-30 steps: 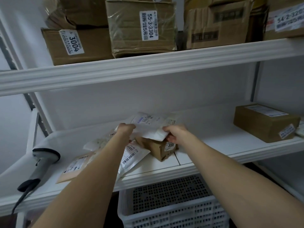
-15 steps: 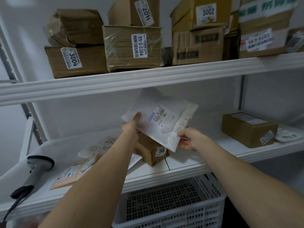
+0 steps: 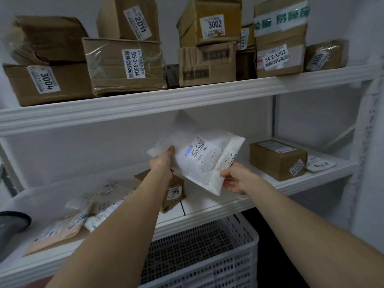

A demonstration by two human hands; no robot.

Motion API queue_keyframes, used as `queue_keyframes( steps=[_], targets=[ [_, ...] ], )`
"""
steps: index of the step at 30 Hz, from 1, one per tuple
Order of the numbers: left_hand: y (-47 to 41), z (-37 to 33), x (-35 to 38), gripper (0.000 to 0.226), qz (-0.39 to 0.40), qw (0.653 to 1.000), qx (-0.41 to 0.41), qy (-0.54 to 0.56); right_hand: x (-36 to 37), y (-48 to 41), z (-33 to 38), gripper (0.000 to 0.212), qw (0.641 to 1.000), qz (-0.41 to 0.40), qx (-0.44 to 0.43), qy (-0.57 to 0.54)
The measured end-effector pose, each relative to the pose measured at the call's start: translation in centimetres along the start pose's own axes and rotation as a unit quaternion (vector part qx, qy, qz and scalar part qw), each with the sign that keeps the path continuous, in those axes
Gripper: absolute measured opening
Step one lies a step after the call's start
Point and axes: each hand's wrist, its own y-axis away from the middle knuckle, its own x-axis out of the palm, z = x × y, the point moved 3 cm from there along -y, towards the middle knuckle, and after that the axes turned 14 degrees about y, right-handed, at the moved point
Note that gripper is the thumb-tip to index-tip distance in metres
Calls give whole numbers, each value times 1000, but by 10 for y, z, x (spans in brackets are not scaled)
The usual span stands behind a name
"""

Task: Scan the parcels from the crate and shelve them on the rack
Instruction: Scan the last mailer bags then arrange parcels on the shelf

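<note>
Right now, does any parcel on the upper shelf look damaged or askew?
Yes. The brown box at the far left, resting on box 3004, looks crushed: its front is caved in and creased.

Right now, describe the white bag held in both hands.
The white mailer looks like soft bubble-textured plastic, flat and slightly crumpled. A barcode label with a blue patch faces the camera. It hangs tilted in the air before the middle shelf; the left hand grips its upper left edge, the right hand its lower right corner.
</note>
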Motion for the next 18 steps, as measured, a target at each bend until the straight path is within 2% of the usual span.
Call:
queue_keyframes(
  steps=[8, 12, 15, 18],
  targets=[
    [-5, 8, 10, 61, -3, 999, -6, -46, -20, 6, -2, 34, 998, 34, -16, -53],
    [-5, 10, 12, 60, -3, 999, -10, -49, -24, 6, 1, 33, 994, 50, -48, -90],
    [-5, 11, 13, 60, -4, 998, -14, -56, -23, 8, 3, 33, 993, 38, -61, -96],
    [8, 14, 20, 49, 36, 999, -36, -15, -21, 9, 2, 33, 988, 13, -66, -141]
  ],
)
